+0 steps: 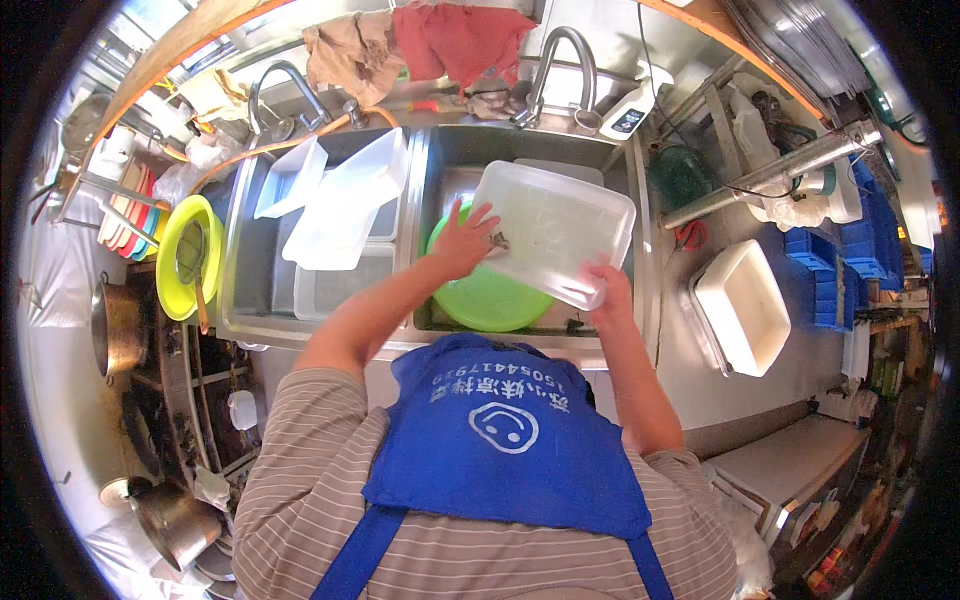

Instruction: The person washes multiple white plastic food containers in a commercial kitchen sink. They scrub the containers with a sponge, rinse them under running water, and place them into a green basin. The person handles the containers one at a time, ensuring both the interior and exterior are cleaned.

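A translucent plastic container [559, 225] is tilted over the right sink basin [615, 154]. My right hand [613, 289] grips its near right corner. Against its left side is my left hand [465, 244], fingers spread, with a small grey-brown thing [499, 240] by the thumb. That thing is too unclear to name, and whether the hand holds it cannot be told. Below the container sits a green plastic basin [487, 300], partly covered by it and my left hand. Several translucent containers [334, 232] lie in the left sink basin [259, 262].
Two gooseneck faucets [559, 45] [281, 71] rise behind the sink. A yellow-green basin [169, 255] with a strainer [190, 251] stands left. At right are a white plastic tub [750, 307], red-handled scissors [690, 235] and a metal rack pipe [765, 176]. A white bottle [628, 109] stands behind.
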A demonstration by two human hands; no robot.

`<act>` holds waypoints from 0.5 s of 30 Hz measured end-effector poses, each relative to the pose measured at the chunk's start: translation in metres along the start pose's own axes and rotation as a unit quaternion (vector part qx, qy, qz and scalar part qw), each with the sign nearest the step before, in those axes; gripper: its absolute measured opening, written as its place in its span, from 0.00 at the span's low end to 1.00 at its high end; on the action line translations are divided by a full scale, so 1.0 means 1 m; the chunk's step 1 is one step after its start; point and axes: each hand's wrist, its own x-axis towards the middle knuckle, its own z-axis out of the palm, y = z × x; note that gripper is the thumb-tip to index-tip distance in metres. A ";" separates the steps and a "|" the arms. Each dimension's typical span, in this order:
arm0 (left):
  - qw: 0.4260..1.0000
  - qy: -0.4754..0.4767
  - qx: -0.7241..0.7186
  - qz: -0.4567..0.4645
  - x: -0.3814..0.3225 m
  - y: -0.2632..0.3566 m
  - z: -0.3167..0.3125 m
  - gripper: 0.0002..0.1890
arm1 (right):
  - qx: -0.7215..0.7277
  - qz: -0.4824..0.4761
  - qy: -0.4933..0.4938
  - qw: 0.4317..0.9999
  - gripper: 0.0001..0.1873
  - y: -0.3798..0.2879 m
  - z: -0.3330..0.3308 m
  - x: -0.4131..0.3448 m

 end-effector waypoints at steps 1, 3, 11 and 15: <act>0.999 -0.030 0.010 0.022 0.002 -0.001 -0.013 0.16 | -0.005 0.016 -0.008 1.000 0.27 -0.014 0.001 -0.010; 0.993 -0.095 0.033 0.062 -0.003 0.002 -0.036 0.18 | -0.015 -0.043 -0.021 0.999 0.22 -0.015 -0.009 0.007; 0.991 0.068 -0.105 0.054 0.031 0.091 -0.026 0.19 | -0.049 0.084 -0.095 0.991 0.26 0.057 0.004 0.063; 0.996 -0.043 -0.068 0.032 0.003 0.046 -0.033 0.19 | -0.096 0.065 -0.098 0.988 0.32 0.005 0.007 0.023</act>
